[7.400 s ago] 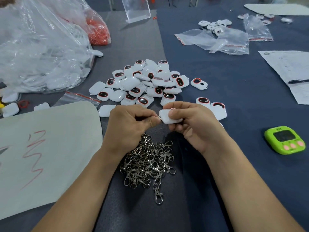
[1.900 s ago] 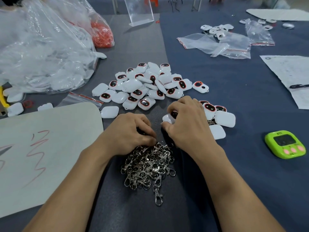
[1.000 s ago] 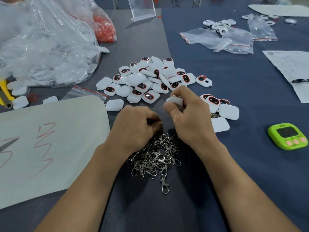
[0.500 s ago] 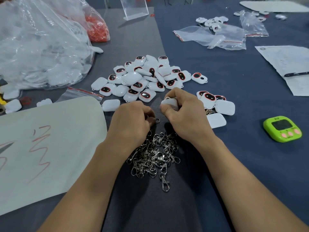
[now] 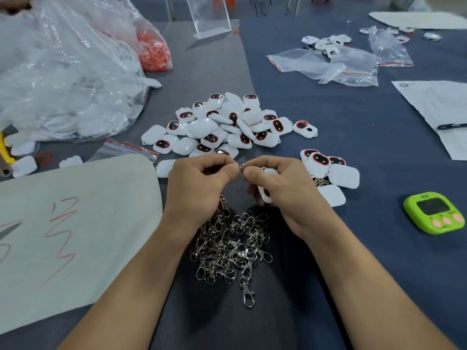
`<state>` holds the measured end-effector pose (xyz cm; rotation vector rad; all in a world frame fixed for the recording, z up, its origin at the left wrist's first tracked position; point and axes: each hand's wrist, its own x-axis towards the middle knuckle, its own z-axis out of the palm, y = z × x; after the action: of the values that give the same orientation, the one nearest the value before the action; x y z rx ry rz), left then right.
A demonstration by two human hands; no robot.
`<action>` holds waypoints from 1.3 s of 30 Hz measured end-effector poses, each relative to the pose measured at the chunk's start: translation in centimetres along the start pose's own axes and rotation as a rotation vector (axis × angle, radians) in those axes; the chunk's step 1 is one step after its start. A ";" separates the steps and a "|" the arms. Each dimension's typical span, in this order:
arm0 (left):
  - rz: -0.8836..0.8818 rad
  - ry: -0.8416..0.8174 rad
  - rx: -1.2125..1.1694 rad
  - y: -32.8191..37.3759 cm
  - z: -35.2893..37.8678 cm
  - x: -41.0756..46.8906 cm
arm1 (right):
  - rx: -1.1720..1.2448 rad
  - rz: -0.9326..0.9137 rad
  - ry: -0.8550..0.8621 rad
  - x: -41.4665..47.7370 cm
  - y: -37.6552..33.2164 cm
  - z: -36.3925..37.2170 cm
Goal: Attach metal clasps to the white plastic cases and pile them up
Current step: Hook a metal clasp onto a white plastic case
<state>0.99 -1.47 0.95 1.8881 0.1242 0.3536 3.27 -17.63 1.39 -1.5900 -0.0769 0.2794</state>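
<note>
My left hand (image 5: 199, 183) pinches a small metal clasp (image 5: 240, 165) between thumb and forefinger, just above the heap of loose metal clasps (image 5: 230, 246). My right hand (image 5: 280, 185) grips a white plastic case (image 5: 265, 193) in its curled fingers, and its fingertips meet the clasp. The two hands touch at the fingertips. Behind them lies a heap of white cases with dark red-rimmed windows (image 5: 227, 125). To the right of my right hand sits a smaller pile of white cases (image 5: 331, 170), with a bit of metal showing under it.
A green timer (image 5: 433, 213) sits at the right. A pale sheet with red marks (image 5: 70, 223) covers the left. A big clear bag of white parts (image 5: 63, 72) and a bag of orange pieces (image 5: 154, 51) stand at back left. Papers (image 5: 434, 104) and small clear bags (image 5: 328, 64) lie at back right.
My left hand has lifted off the clasp heap with one clasp. Both hands came together above the heap; the case now sits lower in my right hand.
</note>
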 end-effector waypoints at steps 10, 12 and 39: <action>0.271 -0.035 0.107 0.0 -0.3 -0.1 | 0.027 -0.037 0.042 -0.3 -0.5 0.2; 0.311 -0.033 0.102 0.2 -0.5 -0.2 | 0.060 -0.017 0.044 -0.3 -0.5 0.1; 0.157 0.037 0.056 0.5 0.0 -1.0 | -0.011 -0.225 0.070 -0.4 -0.1 0.2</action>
<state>-0.01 -1.89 1.28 1.9526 0.0100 0.4966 2.87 -17.54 1.49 -1.5845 -0.2017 0.0483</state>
